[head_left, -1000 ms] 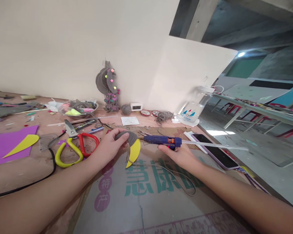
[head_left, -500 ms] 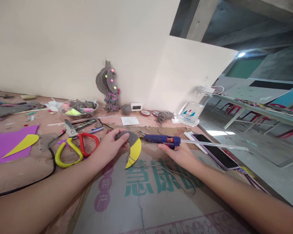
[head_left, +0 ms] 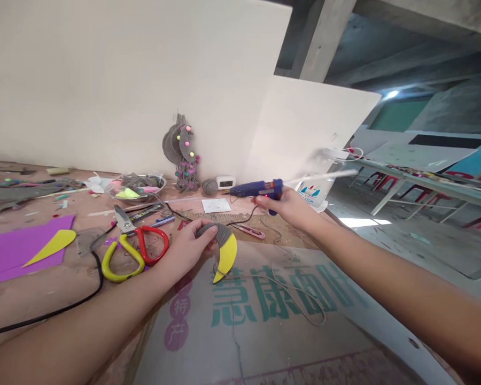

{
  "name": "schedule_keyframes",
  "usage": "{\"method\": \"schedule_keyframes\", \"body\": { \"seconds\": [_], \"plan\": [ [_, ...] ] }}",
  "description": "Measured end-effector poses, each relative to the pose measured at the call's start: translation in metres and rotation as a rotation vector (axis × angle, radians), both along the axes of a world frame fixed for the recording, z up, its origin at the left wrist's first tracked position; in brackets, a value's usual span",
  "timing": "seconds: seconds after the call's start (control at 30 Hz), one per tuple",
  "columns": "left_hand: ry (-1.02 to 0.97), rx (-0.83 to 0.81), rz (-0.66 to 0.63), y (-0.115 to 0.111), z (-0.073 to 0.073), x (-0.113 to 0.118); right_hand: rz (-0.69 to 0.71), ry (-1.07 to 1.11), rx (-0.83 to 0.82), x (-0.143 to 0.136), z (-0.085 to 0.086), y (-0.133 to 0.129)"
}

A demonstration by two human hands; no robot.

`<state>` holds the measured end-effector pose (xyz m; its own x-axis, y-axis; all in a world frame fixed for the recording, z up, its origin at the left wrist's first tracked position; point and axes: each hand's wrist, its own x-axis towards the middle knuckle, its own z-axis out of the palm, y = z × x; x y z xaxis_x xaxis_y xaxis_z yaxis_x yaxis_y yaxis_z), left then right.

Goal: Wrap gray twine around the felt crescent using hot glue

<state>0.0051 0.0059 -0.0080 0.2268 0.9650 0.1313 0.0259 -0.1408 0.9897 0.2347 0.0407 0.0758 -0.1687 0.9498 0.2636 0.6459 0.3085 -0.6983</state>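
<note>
- Our left hand (head_left: 198, 239) pinches a yellow crescent (head_left: 227, 256), thumb pressed over its gray yarn wrapping (head_left: 223, 232).
- Our right hand (head_left: 291, 206) grips a blue hot glue gun (head_left: 254, 189) by its handle; nozzle aims at 9 o'clock, red light lit.
- Clear glue stick (head_left: 324, 176) juts from the gun's back toward 3 o'clock, blurred.
- We take clock directions below from the crescent, which sits near picture center; gun is at 1 o'clock, well apart from it.
- Crescent's upper part is wrapped, lower part bare yellow, bare tip bent toward 7 o'clock.
- Loose gray yarn strand (head_left: 323, 321) loops out toward 4 o'clock over a printed sheet (head_left: 288, 339) with green characters.
- Pink utility knife (head_left: 251, 231): 2 o'clock, near.
- Scissors (head_left: 137, 231), one red handle loop, one yellow: 9 o'clock, just past our left wrist.
- Yellow teardrop piece (head_left: 53, 246) on purple sheets (head_left: 20, 251): 9 o'clock, farther out.
- Metal bowl (head_left: 163, 185) of scraps: 10 o'clock.
- Pom-pom ornament (head_left: 180, 147) against the pale panel (head_left: 104, 80): 11 o'clock.
- White paper (head_left: 216, 205) and, behind it, digital clock (head_left: 225, 183): 12 o'clock.
- Plastic bottle (head_left: 315, 188): 2 o'clock, partly behind our right hand.
</note>
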Motion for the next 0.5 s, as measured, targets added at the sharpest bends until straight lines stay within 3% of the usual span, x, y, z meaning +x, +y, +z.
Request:
{"method": "schedule_keyframes", "body": {
  "seconds": [0.1, 0.23, 0.37, 0.5],
  "plan": [
    [-0.01, -0.005, -0.006, 0.0, 0.001, 0.001, 0.059, -0.027, 0.029, -0.012, -0.009, 0.043],
    [-0.021, -0.032, 0.012, 0.0, 0.0, 0.003, 0.016, -0.067, 0.006, -0.025, -0.038, 0.084],
    [-0.026, -0.048, 0.0, 0.002, -0.001, 0.003, -0.033, -0.119, -0.014, -0.031, -0.064, 0.1],
    [-0.02, -0.032, -0.005, 0.002, -0.002, 0.003, -0.05, -0.15, -0.001, -0.027, -0.067, 0.094]
  ]
}}
